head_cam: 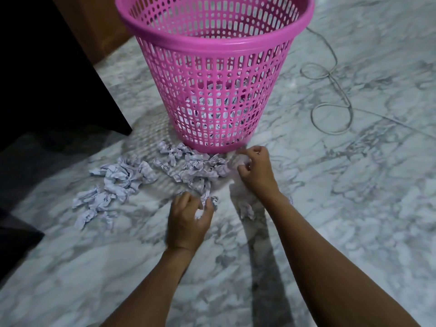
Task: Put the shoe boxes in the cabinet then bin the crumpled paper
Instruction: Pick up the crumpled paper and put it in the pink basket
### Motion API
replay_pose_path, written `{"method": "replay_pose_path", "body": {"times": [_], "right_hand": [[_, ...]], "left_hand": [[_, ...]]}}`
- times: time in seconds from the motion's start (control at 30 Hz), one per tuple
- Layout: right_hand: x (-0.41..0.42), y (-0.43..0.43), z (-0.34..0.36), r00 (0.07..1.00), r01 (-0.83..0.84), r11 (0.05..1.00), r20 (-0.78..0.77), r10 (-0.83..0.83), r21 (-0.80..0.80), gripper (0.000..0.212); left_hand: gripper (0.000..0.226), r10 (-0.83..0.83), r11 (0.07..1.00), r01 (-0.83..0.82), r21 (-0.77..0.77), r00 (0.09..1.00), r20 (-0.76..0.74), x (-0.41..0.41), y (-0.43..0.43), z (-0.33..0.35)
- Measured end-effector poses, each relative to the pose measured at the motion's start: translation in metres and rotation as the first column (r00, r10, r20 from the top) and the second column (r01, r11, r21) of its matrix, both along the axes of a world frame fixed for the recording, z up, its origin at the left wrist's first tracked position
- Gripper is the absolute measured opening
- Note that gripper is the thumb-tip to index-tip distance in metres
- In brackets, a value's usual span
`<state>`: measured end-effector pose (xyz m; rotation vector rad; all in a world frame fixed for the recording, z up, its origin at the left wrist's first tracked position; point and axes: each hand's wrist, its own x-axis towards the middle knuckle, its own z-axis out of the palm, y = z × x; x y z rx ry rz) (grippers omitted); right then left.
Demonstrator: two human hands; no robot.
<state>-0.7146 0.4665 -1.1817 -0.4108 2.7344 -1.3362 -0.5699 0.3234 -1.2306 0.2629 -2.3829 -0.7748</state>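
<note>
A pink perforated plastic bin [212, 43] stands on the marble floor, and some white paper shows through its lower wall. Several crumpled paper pieces [122, 178] lie scattered on the floor in front of it and to its left. My left hand [188, 220] is curled around a small crumpled piece [199, 214] at the near edge of the pile. My right hand [256, 171] hovers just right of the pile, close to the bin's base, with fingers bent around a blurred white piece. Another scrap [246, 212] lies under my right forearm.
A dark cabinet or furniture edge [59, 79] fills the left side, with a wooden panel [94, 22] behind it. A thin grey cord [330, 95] loops across the floor to the right of the bin.
</note>
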Motion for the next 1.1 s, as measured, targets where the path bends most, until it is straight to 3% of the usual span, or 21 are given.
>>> {"method": "replay_pose_path", "body": {"times": [0.1, 0.2, 0.27, 0.37, 0.43, 0.57, 0.7, 0.77, 0.87, 0.93, 1.0, 1.03, 1.1], "right_hand": [[0.013, 0.017, 0.015, 0.971, 0.227, 0.973, -0.069, -0.229, -0.039, 0.035], [0.049, 0.021, 0.012, 0.932, 0.361, 0.932, -0.001, -0.361, 0.003, 0.026], [0.074, 0.016, -0.001, 0.940, 0.336, 0.932, 0.019, -0.341, 0.136, 0.021], [0.098, 0.013, -0.024, 0.982, 0.176, 0.903, -0.010, -0.188, 0.392, 0.037], [0.107, 0.016, -0.035, 0.991, 0.131, 0.886, -0.087, -0.103, 0.444, 0.036], [0.114, 0.022, -0.042, 0.975, 0.128, 0.922, -0.214, -0.050, 0.364, 0.015], [0.104, 0.028, -0.029, 0.996, 0.054, 0.986, -0.073, -0.043, 0.159, 0.016], [0.100, 0.031, -0.018, 0.975, 0.219, 0.975, -0.024, -0.219, -0.026, 0.016], [0.095, 0.044, -0.007, 0.826, 0.546, 0.818, -0.045, -0.562, -0.179, 0.020], [0.089, 0.058, -0.005, 0.752, 0.658, 0.748, 0.020, -0.659, -0.086, 0.042], [0.081, 0.072, -0.010, 0.717, 0.663, 0.737, 0.172, -0.675, 0.131, 0.070], [0.079, 0.077, -0.013, 0.712, 0.628, 0.747, 0.226, -0.665, 0.221, 0.074], [0.075, 0.082, -0.020, 0.738, 0.564, 0.770, 0.238, -0.632, 0.298, 0.050]], "left_hand": [[0.038, 0.061, 0.998, -0.061, 0.010, 0.998, -0.009, -0.013, -0.003, 0.004], [0.041, 0.116, 0.993, -0.116, -0.001, 0.993, 0.038, -0.024, -0.004, 0.004], [0.045, 0.149, 0.989, -0.151, 0.010, 0.984, 0.097, -0.028, -0.002, 0.006], [0.047, 0.124, 0.992, -0.129, 0.016, 0.976, 0.178, -0.029, 0.003, 0.006], [0.047, 0.088, 0.996, -0.088, -0.006, 0.971, 0.222, -0.028, 0.005, 0.004], [0.042, 0.093, 0.995, -0.083, -0.047, 0.942, 0.324, -0.026, 0.011, -0.001], [0.037, 0.092, 0.996, -0.080, -0.050, 0.930, 0.356, -0.025, 0.015, -0.008], [0.036, 0.072, 0.997, -0.063, -0.038, 0.938, 0.340, -0.026, 0.015, -0.011], [0.030, 0.065, 0.998, -0.058, -0.030, 0.945, 0.320, -0.028, 0.016, -0.010], [0.031, 0.081, 0.997, -0.075, -0.031, 0.947, 0.310, -0.028, 0.018, -0.009], [0.043, 0.108, 0.994, -0.100, -0.041, 0.939, 0.325, -0.029, 0.021, -0.007], [0.050, 0.123, 0.992, -0.115, -0.046, 0.931, 0.343, -0.030, 0.023, -0.005], [0.060, 0.146, 0.989, -0.138, -0.049, 0.911, 0.385, -0.031, 0.027, -0.002]]}}
